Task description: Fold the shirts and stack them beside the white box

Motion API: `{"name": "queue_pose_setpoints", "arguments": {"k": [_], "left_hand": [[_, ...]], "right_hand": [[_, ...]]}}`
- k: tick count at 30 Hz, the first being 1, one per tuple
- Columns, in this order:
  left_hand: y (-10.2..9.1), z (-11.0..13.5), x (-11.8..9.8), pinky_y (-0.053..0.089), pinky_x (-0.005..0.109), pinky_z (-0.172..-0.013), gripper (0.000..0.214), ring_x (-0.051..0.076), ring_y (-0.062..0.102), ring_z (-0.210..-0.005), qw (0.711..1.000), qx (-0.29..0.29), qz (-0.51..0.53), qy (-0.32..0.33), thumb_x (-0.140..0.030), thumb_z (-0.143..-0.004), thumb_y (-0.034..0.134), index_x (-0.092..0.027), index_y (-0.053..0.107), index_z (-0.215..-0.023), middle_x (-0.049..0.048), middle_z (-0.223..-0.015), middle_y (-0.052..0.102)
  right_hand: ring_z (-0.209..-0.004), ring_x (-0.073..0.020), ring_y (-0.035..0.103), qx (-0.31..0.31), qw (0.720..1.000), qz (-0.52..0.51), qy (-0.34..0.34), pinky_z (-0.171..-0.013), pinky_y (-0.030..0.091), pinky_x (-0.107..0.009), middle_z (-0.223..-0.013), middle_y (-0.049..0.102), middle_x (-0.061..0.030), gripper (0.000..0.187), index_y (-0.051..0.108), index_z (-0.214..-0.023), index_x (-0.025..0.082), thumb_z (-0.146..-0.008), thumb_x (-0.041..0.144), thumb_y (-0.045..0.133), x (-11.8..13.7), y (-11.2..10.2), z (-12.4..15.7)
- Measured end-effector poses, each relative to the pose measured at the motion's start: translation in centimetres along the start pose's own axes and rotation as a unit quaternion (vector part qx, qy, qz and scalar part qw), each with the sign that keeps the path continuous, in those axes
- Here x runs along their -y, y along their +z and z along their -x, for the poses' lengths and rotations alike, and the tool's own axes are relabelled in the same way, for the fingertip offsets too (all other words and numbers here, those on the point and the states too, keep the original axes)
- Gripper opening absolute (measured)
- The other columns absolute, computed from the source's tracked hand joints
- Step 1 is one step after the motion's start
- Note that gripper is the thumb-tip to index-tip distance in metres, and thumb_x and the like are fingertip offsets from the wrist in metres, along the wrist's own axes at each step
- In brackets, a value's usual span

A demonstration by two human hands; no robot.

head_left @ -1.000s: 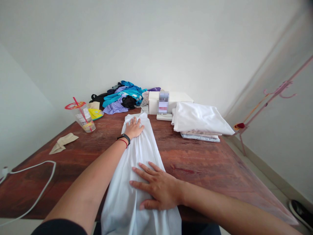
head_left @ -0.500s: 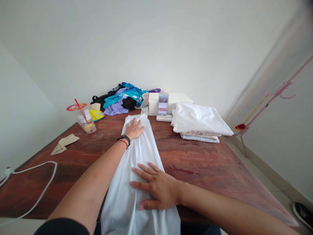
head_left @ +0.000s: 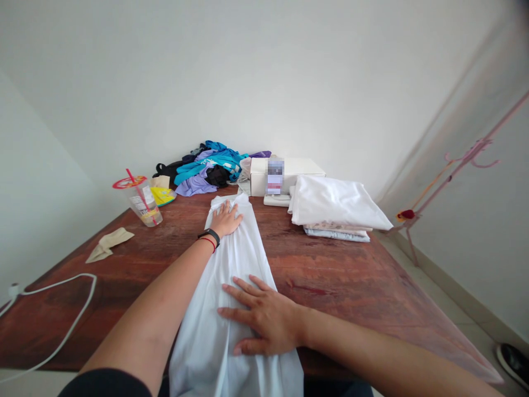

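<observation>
A long strip of folded white cloth [head_left: 243,253] stretches from the middle of the wooden table [head_left: 330,275] toward me, and its near end reaches past the table's front edge. Small creases run along its length. My left hand [head_left: 226,219], with a black band and a red string at the wrist, lies flat on the far end, fingers spread. Closer to me, my right hand [head_left: 268,320] rests palm down on the near part of the cloth, its fingers wide apart. Neither hand grips anything.
Folded white fabric [head_left: 330,201] lies on a stack at the right. Behind are a white box [head_left: 306,166] and a heap of clothes [head_left: 210,168]. A plastic cup with straw [head_left: 144,201], a beige cloth scrap [head_left: 109,243] and a white cable [head_left: 93,292] are at the left.
</observation>
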State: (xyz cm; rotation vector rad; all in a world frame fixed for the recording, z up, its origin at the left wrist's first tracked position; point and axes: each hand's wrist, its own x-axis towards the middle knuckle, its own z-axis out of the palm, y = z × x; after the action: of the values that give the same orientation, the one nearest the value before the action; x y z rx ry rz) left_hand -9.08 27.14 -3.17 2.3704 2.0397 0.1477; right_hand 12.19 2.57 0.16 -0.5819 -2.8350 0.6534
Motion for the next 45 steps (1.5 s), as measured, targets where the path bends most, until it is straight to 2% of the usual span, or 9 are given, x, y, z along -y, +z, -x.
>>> {"name": "queue_pose_setpoints", "arguments": {"k": [13,21,25,29,32,35,39,42,45], "left_hand": [[-0.2,0.5,-0.2,0.021,0.060,-0.119,0.068,0.036,0.017,-0.154,1.000,-0.019,0.004,0.003,-0.057,-0.101,0.029,-0.022,0.031,-0.159,0.0162,-0.169,0.013],[-2.7,3.7,-2.3,0.026,0.051,-0.120,0.057,0.032,0.018,-0.154,0.991,-0.133,0.003,-0.009,-0.031,-0.100,0.038,-0.015,0.038,-0.154,0.0152,-0.167,0.021],[-4.7,10.0,-2.5,0.033,0.046,-0.120,0.054,0.028,0.030,-0.150,0.981,-0.169,0.051,0.084,-0.032,-0.100,0.042,-0.017,0.043,-0.152,0.0128,-0.164,0.030],[-6.0,22.1,0.4,0.040,0.042,-0.118,0.055,0.024,0.040,-0.146,0.955,-0.143,0.069,0.252,-0.030,-0.101,0.045,-0.026,0.040,-0.155,0.0054,-0.162,0.036],[-5.7,31.5,3.6,0.045,0.036,-0.114,0.062,0.021,0.044,-0.144,0.947,-0.151,-0.015,0.283,-0.021,-0.096,0.049,-0.034,0.038,-0.156,-0.0021,-0.160,0.040],[-4.3,37.4,5.8,0.047,0.032,-0.112,0.076,0.021,0.048,-0.141,0.932,-0.166,-0.085,0.310,-0.013,-0.085,0.048,-0.033,0.037,-0.157,-0.0046,-0.157,0.044],[-1.6,39.5,6.3,0.045,0.041,-0.112,0.084,0.026,0.050,-0.139,0.929,-0.224,-0.113,0.274,-0.008,-0.077,0.048,-0.035,0.038,-0.156,-0.0001,-0.155,0.047],[0.5,39.1,5.9,0.041,0.046,-0.114,0.079,0.028,0.046,-0.142,0.929,-0.265,-0.084,0.244,-0.006,-0.082,0.046,-0.036,0.040,-0.155,0.0031,-0.156,0.047],[2.1,38.8,5.3,0.037,0.049,-0.116,0.074,0.028,0.042,-0.145,0.931,-0.285,-0.041,0.225,-0.005,-0.083,0.045,-0.035,0.047,-0.150,0.0034,-0.155,0.048]], "right_hand": [[-0.156,-0.0306,0.007,0.006,1.000,-0.005,0.004,-0.125,0.005,-0.054,-0.169,0.011,-0.0103,0.071,0.032,-0.159,0.027,-0.099,0.062,0.046,0.1,-0.1,0.0],[-0.156,-0.0322,0.009,0.007,1.000,-0.016,0.006,-0.125,0.007,-0.057,-0.169,0.014,-0.0119,0.074,0.031,-0.159,0.027,-0.097,0.066,0.045,0.4,-0.3,-0.1],[-0.156,-0.0322,0.010,0.005,1.000,-0.019,0.006,-0.124,0.009,-0.057,-0.168,0.016,-0.0121,0.075,0.029,-0.159,0.027,-0.097,0.065,0.046,0.0,-0.1,-0.1],[-0.156,-0.0309,0.012,-0.014,1.000,-0.024,-0.006,-0.124,0.017,-0.054,-0.167,0.025,-0.0113,0.068,0.037,-0.156,0.023,-0.099,0.057,0.048,-0.6,-0.4,0.0],[-0.152,-0.0266,0.027,-0.043,0.998,-0.032,-0.017,-0.124,0.024,-0.046,-0.158,0.043,-0.0115,0.058,0.050,-0.149,0.020,-0.101,0.053,0.047,-0.2,-1.6,0.5],[-0.144,-0.0240,0.043,-0.036,0.998,-0.045,-0.033,-0.121,0.030,-0.038,-0.151,0.052,-0.0128,0.062,0.054,-0.146,0.019,-0.096,0.055,0.057,1.2,-2.9,1.7],[-0.150,-0.0316,0.031,0.028,0.999,-0.039,0.004,-0.124,0.025,-0.049,-0.162,0.037,-0.0100,0.084,0.040,-0.155,0.028,-0.083,0.054,0.073,3.0,-2.7,4.9],[-0.154,-0.0381,0.012,0.073,0.996,-0.004,0.059,-0.123,0.016,-0.061,-0.169,0.016,-0.0083,0.106,0.020,-0.161,0.033,-0.075,0.050,0.079,3.8,-0.7,7.9],[-0.155,-0.0370,0.005,0.045,0.987,0.077,0.131,-0.123,0.013,-0.063,-0.169,0.007,-0.0079,0.101,0.013,-0.162,0.033,-0.081,0.031,0.074,4.2,2.2,10.2]]}}
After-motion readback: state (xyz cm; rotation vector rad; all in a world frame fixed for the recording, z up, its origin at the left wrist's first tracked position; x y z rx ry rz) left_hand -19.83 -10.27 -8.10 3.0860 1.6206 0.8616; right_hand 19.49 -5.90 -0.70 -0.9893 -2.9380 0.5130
